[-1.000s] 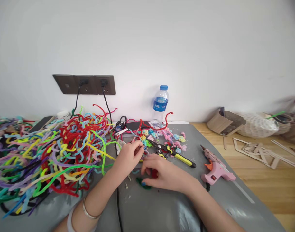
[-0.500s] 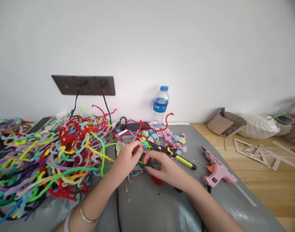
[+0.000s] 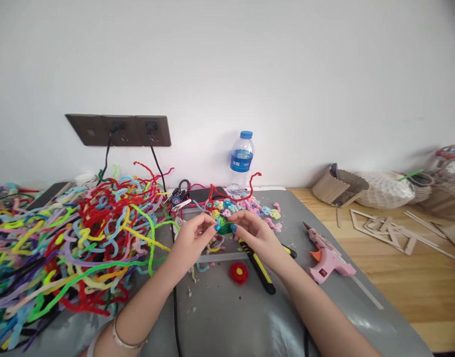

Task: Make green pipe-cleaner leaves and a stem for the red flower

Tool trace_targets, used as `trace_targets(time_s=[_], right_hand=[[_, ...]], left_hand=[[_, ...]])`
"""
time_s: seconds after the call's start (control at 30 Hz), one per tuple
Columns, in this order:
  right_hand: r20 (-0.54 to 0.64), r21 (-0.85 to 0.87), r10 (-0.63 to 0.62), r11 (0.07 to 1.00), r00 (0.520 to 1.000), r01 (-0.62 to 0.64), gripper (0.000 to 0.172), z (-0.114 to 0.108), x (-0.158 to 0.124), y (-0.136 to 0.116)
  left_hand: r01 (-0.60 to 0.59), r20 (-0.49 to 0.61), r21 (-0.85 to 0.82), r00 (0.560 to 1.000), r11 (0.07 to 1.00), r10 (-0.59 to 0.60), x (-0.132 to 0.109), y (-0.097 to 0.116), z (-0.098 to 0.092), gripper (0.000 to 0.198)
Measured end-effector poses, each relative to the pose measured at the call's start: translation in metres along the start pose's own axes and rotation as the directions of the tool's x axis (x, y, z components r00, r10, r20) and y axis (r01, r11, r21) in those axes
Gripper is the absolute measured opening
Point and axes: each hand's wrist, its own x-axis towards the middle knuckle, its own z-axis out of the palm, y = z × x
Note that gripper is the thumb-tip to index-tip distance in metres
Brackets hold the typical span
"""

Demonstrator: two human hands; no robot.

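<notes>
Pinched between two hands, over the gray table [image 3: 230,322]: a green pipe cleaner [image 3: 224,228], partly hidden by fingers. To one side of it, the left hand [image 3: 195,234], closed at thumb and fingertips on the green piece; opposite, the right hand [image 3: 256,236], likewise closed on it, with blue nails on both thumbs. On the left forearm, a pale bracelet [image 3: 125,342]. Directly below the hands, flat on the table, a red flower [image 3: 238,273] with a yellow center. Just beside it, partly under the right hand and forearm, pliers [image 3: 263,272] with yellow and black handles. Behind the hands, a scatter of small pastel curls [image 3: 251,204]; near these, a dark phone [image 3: 211,194] and, upright against the wall, a water bottle [image 3: 241,161] with blue cap and label. At left, a large tangled heap [image 3: 97,238] of many-colored pipe cleaners. At right, lying on the table, a pink glue gun [image 3: 330,261]; beyond the table's edge, on a wooden surface [image 3: 417,292], loose craft sticks [image 3: 387,232].
</notes>
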Motion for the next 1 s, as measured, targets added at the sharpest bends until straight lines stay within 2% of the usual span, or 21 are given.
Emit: trace_targets(time_s=[0.23, 0.4, 0.53, 0.77, 1.0], right_hand=[[-0.035, 0.002, -0.006, 1.000, 0.999, 0.006, 0.025, -0.0024, 0.0018, 0.0006], [-0.067, -0.040, -0.049, 0.998, 0.996, 0.047, 0.025, -0.0007, 0.0010, 0.0001], [-0.050, -0.088, -0.061, 0.995, 0.997, 0.057, 0.027, 0.0006, 0.0003, -0.0021], [-0.008, -0.147, 0.019, 0.989, 1.000, -0.020, 0.029, 0.0012, -0.0014, -0.0037], [-0.007, -0.144, 0.007, 0.990, 1.000, -0.008, 0.031, 0.0002, -0.0009, -0.0033]], left_hand=[[-0.020, 0.041, 0.012, 0.999, 1.000, 0.019, -0.0002, 0.0014, 0.0012, 0.012], [0.040, 0.063, 0.025, 0.997, 0.999, -0.041, -0.0022, -0.0026, 0.0026, 0.011], [0.070, 0.062, 0.019, 0.995, 0.997, -0.072, -0.0024, -0.0015, 0.0022, 0.009], [0.060, 0.065, 0.025, 0.996, 0.998, -0.061, -0.0021, 0.0046, 0.0019, 0.009], [0.039, 0.034, 0.043, 0.999, 0.998, -0.041, -0.0034, 0.0065, 0.0023, 0.008]])
